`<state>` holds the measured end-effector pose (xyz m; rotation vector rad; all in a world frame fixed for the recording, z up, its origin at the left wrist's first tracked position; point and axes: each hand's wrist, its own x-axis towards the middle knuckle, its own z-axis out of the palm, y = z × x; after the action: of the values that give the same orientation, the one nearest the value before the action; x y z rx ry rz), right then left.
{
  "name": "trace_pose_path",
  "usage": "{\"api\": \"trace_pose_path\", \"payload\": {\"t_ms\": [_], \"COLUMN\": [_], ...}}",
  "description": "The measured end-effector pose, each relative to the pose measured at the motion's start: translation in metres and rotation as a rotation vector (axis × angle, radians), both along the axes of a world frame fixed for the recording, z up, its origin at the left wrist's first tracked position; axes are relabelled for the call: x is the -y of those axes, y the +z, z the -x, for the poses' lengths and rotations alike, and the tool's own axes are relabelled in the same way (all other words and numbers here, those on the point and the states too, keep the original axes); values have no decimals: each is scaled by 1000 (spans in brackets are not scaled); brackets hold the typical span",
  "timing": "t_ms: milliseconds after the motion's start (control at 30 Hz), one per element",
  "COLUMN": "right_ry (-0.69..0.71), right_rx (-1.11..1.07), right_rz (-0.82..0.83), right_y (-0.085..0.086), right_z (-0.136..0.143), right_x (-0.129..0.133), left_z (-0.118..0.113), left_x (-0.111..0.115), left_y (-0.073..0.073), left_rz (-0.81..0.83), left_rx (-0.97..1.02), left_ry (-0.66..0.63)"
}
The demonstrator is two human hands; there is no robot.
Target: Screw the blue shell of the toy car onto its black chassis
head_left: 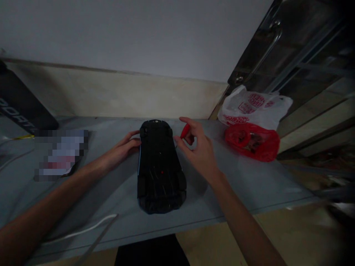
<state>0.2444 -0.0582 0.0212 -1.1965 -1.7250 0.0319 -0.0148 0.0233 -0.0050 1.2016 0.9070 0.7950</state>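
Note:
A toy car (161,162) lies upside down on the grey table, its black underside and wheels facing up. A thin blue edge shows along its left side. My left hand (129,145) grips the car's left edge near its far end, fingertips partly hidden by the body. At the far right side of the car, my right hand (196,147) is closed round the red handle of a small screwdriver (185,130). Its thin shaft shows only faintly beside the car, and I cannot tell whether its tip touches it.
On the right lie a white plastic bag (256,105) and a red plastic bag (252,142). A blurred-out flat object (61,155) is at left, near a black box (24,99). A white cable (91,226) crosses the near left table. A wall (133,92) stands behind.

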Motion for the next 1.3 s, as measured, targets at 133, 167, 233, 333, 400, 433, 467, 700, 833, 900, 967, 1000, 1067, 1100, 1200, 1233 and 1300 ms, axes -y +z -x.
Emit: {"api": "trace_pose_path", "payload": {"t_ms": [133,167,233,333,400,433,467,700,833,900,967,1000,1067,1100,1200,1233,1300], "right_ry": [-8,2,12,-26,-61,-69,-69,-9,-37,-3,26,31,24,20,16,21,37], "right_rx": [-21,-19,-12,-24,-34,-31,-24,28,16,-5,-16,-15,-11,-10,-19,-22,-18], "right_rz": [-8,-7,-4,-18,-34,-39,-44,-25,-34,-29,-17,-12,-5,-3,10,13,11], "right_y": [-2,-2,-1,0,0,0,-1,1,1,0,-1,-2,-2,-3,-3,-3,-2], "right_z": [0,0,0,0,-1,-1,-1,-1,0,1,1,1,1,1,1,1,1], "right_x": [0,0,0,0,-1,-1,-1,1,0,0,0,0,0,0,0,1,2], "left_z": [0,0,-1,-1,-1,0,0,2,3,2,2,2,2,2,1,1,1], "left_x": [-2,-2,-1,0,0,0,0,-4,-4,-4,-3,-2,-2,-3,-4,-4,-4], "left_y": [-1,-1,-1,1,0,0,0,-5,-6,-5,-4,-4,-4,-4,-5,-5,-4], "left_rz": [-1,-5,-9,-20,-19,-16,-12,-23,-13,-11,-14,-16,-13,-10,-10,-10,-7], "left_rx": [20,20,4,-12,-2,5,9,1,-16,-14,-10,-10,-7,-3,16,18,11], "left_ry": [-7,-6,0,-1,-14,-18,-20,-33,-14,-17,-21,-20,-17,-16,-19,-16,-13]}}
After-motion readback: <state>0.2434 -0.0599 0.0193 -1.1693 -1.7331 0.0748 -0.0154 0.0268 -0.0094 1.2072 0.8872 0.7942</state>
